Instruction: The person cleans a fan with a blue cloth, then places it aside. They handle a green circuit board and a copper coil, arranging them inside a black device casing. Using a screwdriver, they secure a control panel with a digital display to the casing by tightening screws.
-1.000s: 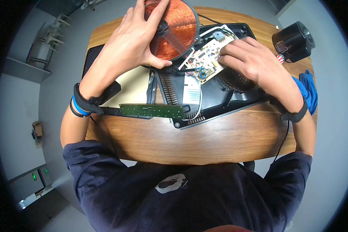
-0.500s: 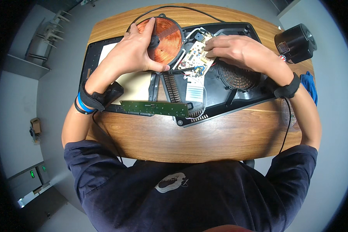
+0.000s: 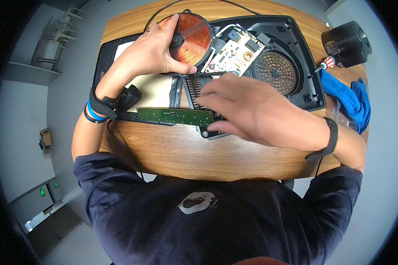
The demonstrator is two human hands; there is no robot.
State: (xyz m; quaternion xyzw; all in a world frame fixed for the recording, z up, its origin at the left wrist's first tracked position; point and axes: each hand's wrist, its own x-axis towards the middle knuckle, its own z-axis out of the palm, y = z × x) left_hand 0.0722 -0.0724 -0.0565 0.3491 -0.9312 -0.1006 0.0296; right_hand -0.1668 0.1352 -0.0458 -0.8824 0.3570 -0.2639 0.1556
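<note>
My left hand (image 3: 148, 55) grips a round copper coil (image 3: 197, 42) by its edges, thumb at the lower rim and fingers across the top. The coil is tilted over the join between a flat panel (image 3: 152, 90) and a black plastic housing (image 3: 311, 90). My right hand (image 3: 269, 112) hovers above the housing's near part with fingers apart, close to the right end of a narrow green circuit board (image 3: 170, 116). I see nothing in its fingers. Beyond it, a pale circuit board (image 3: 234, 55) lies between the coil and a round fan grille (image 3: 276, 73). My right hand hides the wires there.
A screwdriver (image 3: 328, 62) with a red-and-white handle rests at the housing's right edge. Behind it stands a black cylinder (image 3: 347, 44). A blue cloth (image 3: 353, 104) lies at the table's right edge. A black cable (image 3: 157, 14) curves along the back of the wooden table (image 3: 172, 154).
My right hand has left the pale circuit board and moved toward me and to the left, near the green board's end. The left hand keeps its hold on the coil.
</note>
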